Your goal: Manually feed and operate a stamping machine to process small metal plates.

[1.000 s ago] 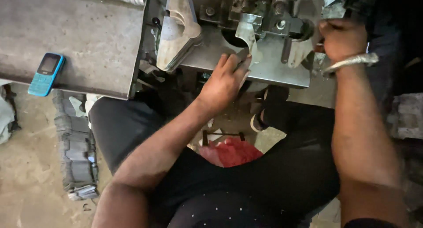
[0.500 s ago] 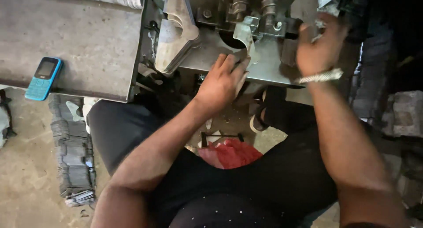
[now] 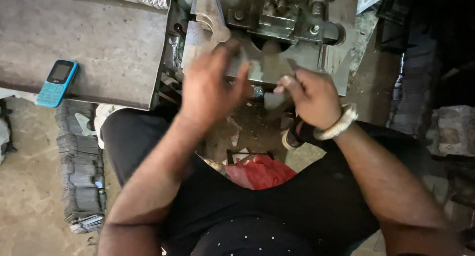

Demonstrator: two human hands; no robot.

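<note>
— Two hands sit right in front of the press (image 3: 277,33), at the far middle of my view. That worries me.

— How do they stand?

— My left hand (image 3: 210,87) is open, fingers spread, holding nothing that I can make out; it is blurred. My right hand (image 3: 309,95) is curled, fingertips pinched together by a thin grey metal piece (image 3: 292,65) at the near edge of the press plate. I cannot tell whether it really grips that piece or only touches it.

— So what could go wrong?

— I judge the fingers are the main risk. Both hands are close to the opening under the bolted block, and if the press came down while a fingertip was there, it would be crushed. The bracelet (image 3: 339,125) on my right wrist could also snag on a bolt or plate edge.

— Anything else?

— The piece is small and, if held at all, held by the tips only. A loose pinch could drop it onto the dirt floor between my knees, near the red cloth (image 3: 260,172). Sharp offcuts lie there, and a stack of grey strips (image 3: 79,177) stands at the near left.

— And the phone?

— The blue phone (image 3: 55,82) lies on the metal table (image 3: 109,43) at the left, near its edge. Shaking could walk it off.
</note>
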